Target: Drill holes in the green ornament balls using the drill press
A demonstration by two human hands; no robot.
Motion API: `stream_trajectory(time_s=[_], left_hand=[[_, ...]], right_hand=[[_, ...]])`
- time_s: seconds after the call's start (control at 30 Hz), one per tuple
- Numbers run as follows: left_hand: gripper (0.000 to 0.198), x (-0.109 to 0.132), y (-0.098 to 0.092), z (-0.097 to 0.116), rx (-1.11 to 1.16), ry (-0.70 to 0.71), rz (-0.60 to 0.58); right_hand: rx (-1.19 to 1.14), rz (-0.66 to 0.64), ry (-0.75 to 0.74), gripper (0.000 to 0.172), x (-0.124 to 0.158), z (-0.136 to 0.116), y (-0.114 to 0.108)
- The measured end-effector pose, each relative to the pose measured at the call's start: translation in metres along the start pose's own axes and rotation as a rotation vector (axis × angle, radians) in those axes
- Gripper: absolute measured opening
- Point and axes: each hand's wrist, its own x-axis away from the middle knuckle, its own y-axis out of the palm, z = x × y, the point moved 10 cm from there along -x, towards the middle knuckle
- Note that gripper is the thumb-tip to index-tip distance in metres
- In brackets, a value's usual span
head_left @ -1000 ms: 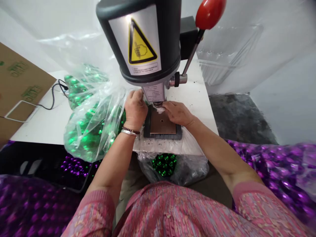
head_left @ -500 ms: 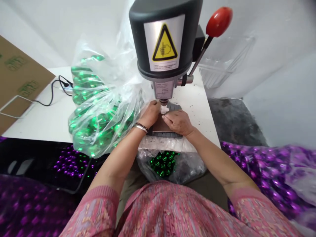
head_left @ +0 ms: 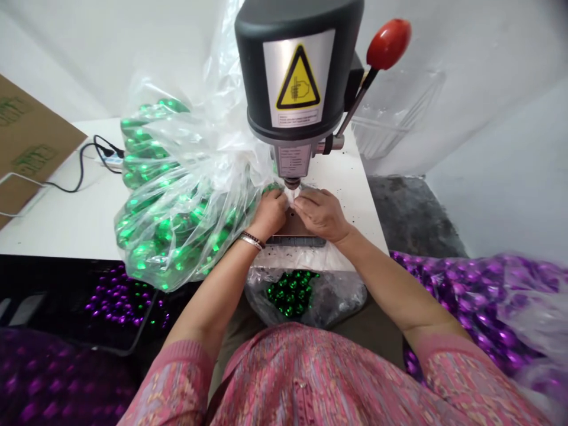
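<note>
My left hand [head_left: 270,212] and my right hand [head_left: 323,214] meet just below the chuck [head_left: 291,183] of a bench drill press [head_left: 252,71]. Between the fingertips is a small crumpled white wad [head_left: 291,195], tissue or thin film, pressed up around the tip of the chuck. Both sets of fingers are closed on it, though the left fingertips are partly hidden. Beneath the hands lies the drill's base with a brown plate [head_left: 290,228] that has a small dark hole. A bit of shiny green [head_left: 271,187] shows behind my left hand.
A clear plastic bag of shiny green balls [head_left: 164,236] stands on the white table [head_left: 53,236] at left. The red-knobbed lever [head_left: 389,44] sticks out at upper right. An open bag with green balls [head_left: 290,293] hangs below the table edge. Purple balls in bags [head_left: 470,307] lie right.
My hands have drawn closer together around the white wad, which is now squeezed narrower. My right hand has risen slightly. The whole view has shifted a little.
</note>
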Motion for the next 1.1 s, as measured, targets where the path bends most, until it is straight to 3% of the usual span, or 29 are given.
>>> stream_trajectory(time_s=[0.17,0.3,0.47,0.57,0.67,0.77,0.83,0.97,1.1], left_hand=[[0.023,0.027,-0.040,-0.007,0.400,-0.197,0.298],[0.027,0.034,-0.028,-0.005,0.719,-0.313,0.249],[0.014,0.026,-0.016,-0.013,0.774,-0.416,0.318],[0.014,0.015,-0.008,-0.018,0.818,-0.435,0.241],[0.011,0.002,-0.002,-0.019,0.900,-0.403,0.111],[0.021,-0.005,-0.001,-0.023,0.996,-0.409,0.103],[0.020,-0.005,-0.002,-0.023,1.010,-0.402,0.125],[0.012,0.013,-0.017,-0.016,0.836,-0.378,0.227],[0.015,0.034,-0.038,0.000,0.622,-0.311,0.316]], right_hand=[[0.051,0.053,0.126,0.039,0.010,-0.016,0.011],[0.011,0.101,0.214,0.039,0.018,-0.015,0.021],[-0.142,0.151,0.265,0.035,0.028,-0.007,0.017],[-0.233,0.161,0.307,0.035,0.023,0.012,0.005],[-0.328,0.061,0.283,0.032,0.003,0.030,0.002],[-0.445,-0.149,0.171,0.022,-0.019,0.032,0.013],[-0.487,-0.208,0.148,0.021,-0.027,0.033,0.016],[-0.511,-0.175,0.233,0.024,-0.030,0.041,0.010],[-0.224,-0.124,0.098,0.028,-0.028,0.022,-0.004]])
